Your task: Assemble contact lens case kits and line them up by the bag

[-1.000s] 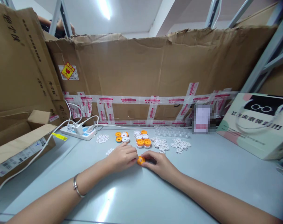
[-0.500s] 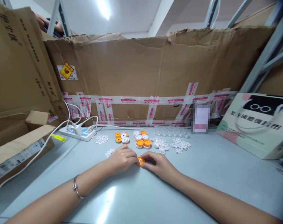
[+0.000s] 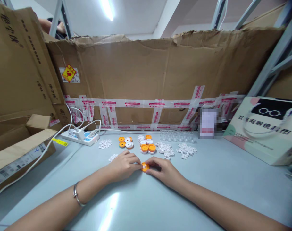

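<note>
Moved since half a second ago: my left hand and its forearm, now sitting slightly farther to my left. The small round orange piece is staying between my two hands on the grey-blue tabletop.

Right hand, one: pinching the orange piece from its right side, thumb and fingers closing on its rim.
Left hand, one: curling inward, fingertips touching the piece's left edge; whether they are gripping it I cannot tell (my own fingers are hiding that edge).
Silver bracelet, one: circling my left wrist.
Orange and white discs, two clusters: one lying beyond my left hand, the other standing just beyond the orange piece, with orange cups at its near side.
Small white round pieces, two heaps: one lying near the power strip, one peeping out beside my left hand.
Flat white pieces, two heaps: spreading side by side beyond my right hand.
Clear plastic pieces: lining up behind those heaps, near the cardboard wall.
</note>
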Available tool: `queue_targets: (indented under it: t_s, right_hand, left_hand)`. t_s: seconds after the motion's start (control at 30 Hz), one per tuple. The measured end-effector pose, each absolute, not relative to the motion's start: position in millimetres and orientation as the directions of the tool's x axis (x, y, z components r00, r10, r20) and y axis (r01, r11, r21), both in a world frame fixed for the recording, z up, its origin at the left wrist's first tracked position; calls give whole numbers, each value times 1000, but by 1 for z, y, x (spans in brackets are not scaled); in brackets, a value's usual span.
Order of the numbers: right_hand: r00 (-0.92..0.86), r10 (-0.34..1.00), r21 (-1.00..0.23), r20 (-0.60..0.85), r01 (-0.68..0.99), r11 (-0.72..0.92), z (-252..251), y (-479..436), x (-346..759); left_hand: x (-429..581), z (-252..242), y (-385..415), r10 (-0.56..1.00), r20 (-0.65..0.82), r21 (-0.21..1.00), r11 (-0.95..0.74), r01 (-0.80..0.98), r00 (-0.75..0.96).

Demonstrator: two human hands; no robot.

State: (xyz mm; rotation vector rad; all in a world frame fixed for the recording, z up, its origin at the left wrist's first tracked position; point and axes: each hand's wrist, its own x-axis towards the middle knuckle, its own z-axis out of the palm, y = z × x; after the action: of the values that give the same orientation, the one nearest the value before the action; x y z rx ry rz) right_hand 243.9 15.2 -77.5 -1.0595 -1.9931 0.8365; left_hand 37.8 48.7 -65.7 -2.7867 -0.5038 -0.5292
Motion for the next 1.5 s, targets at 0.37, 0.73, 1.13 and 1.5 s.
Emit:
queue_targets:
  t_s: [0.37, 0.73, 1.13, 1.5]
  right_hand:
    - [-413, 868, -805, 278, 393, 445, -78, 15, 242]
    - [-391, 887, -821, 245, 403, 404, -76, 15, 241]
    - [-346, 892, -790, 293, 439, 429, -76, 15, 242]
    - [-312, 879, -760, 360, 449, 470, -80, 16, 243]
  left_hand:
    - [39, -63, 45, 291, 378, -211, -897, 388, 879]
    - [-20, -11, 64, 743, 110, 123, -669, 733, 660]
    - [-12, -17, 55, 767, -40, 171, -626, 761, 641]
    - [-9, -27, 60, 790, -41, 90, -607, 789, 612]
